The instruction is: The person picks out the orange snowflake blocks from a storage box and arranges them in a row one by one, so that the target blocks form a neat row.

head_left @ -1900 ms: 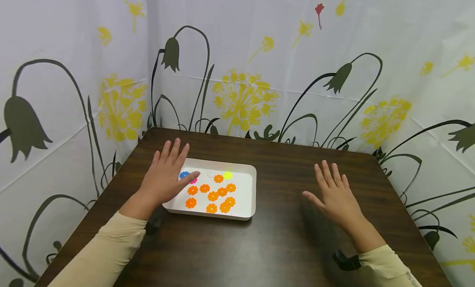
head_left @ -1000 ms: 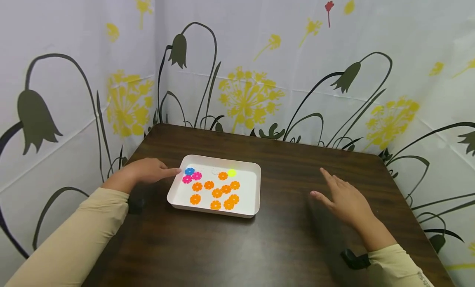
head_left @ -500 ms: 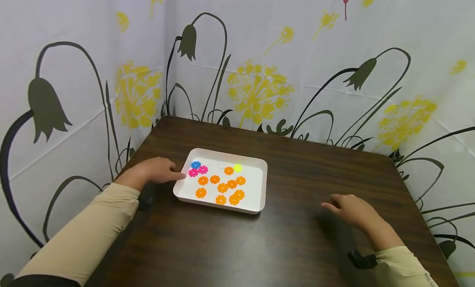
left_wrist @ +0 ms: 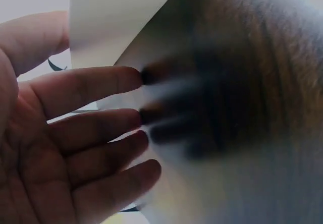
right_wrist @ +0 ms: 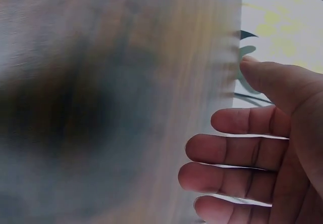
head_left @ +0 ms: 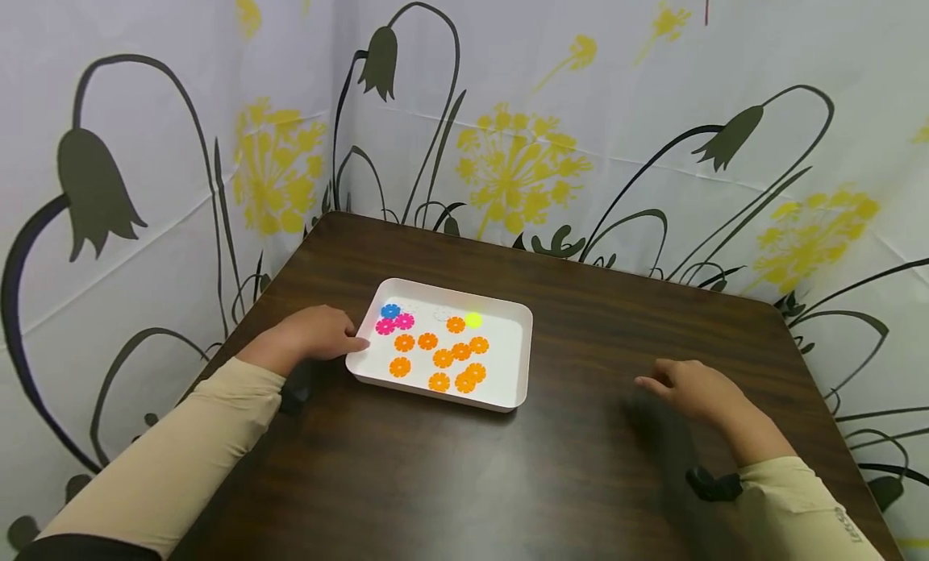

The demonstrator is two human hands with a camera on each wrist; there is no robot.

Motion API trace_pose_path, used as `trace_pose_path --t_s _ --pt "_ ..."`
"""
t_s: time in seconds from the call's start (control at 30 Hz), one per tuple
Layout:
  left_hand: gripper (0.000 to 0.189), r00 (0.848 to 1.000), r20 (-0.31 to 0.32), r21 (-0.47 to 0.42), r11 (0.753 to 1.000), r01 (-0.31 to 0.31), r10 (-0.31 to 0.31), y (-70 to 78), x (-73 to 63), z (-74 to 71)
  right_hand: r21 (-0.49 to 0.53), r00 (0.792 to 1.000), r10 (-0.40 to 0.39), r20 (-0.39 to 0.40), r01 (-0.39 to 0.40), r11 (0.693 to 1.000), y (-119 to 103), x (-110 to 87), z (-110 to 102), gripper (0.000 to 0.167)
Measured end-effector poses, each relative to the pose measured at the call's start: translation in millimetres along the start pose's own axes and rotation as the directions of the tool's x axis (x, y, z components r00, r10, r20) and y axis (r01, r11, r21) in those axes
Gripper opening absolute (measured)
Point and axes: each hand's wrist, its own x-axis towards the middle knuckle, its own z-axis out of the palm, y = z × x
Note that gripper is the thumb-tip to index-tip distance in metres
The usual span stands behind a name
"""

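Observation:
My left hand (head_left: 319, 332) grips the left edge of a shallow white tray (head_left: 508, 384), thumb over the rim and fingers at the outer side. In the left wrist view the thumb lies against the white wall (left_wrist: 116, 22), with the fingers bent below it near the dark tabletop. Several orange flower-shaped discs (head_left: 400, 367) lie in the tray. A blue disc (head_left: 390, 311), pink discs (head_left: 385, 326), a yellow disc (head_left: 473, 320) and faint clear ones sit toward its back. My right hand (head_left: 697, 390), its fingers loosely bent, hovers over the right of the table, holding nothing.
The dark wooden table (head_left: 581, 464) reaches back to a white curtain (head_left: 522, 29) printed with flowers, which also hangs along both sides. Black straps (head_left: 714, 484) circle the wrists below the light sleeves.
My left hand has come from above the tray's left part down to its left edge and taken hold. The right hand's straight fingers have bent. The head view has shifted slightly.

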Motion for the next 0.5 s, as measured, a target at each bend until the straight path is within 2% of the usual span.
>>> trace_pose_path --t_s 0.2,0.33,0.5 --pt "0.047 0.998 -0.013 0.001 0.998 -0.069 0.069 -3.8 5.1 6.0 -0.037 0.998 -0.056 -0.022 0.055 0.998 -16 22.3 -28 0.051" --pt "0.049 0.998 -0.009 -0.009 0.998 -0.063 0.063 -5.6 5.9 6.0 -0.085 0.991 -0.118 -0.059 0.112 0.99 -41 43.0 -51 0.049" --pt "0.049 0.999 0.022 -0.033 0.999 -0.04 0.041 -6.9 5.9 2.9 -0.126 0.977 -0.193 -0.088 0.182 0.975 -85 72.3 -71 0.034"
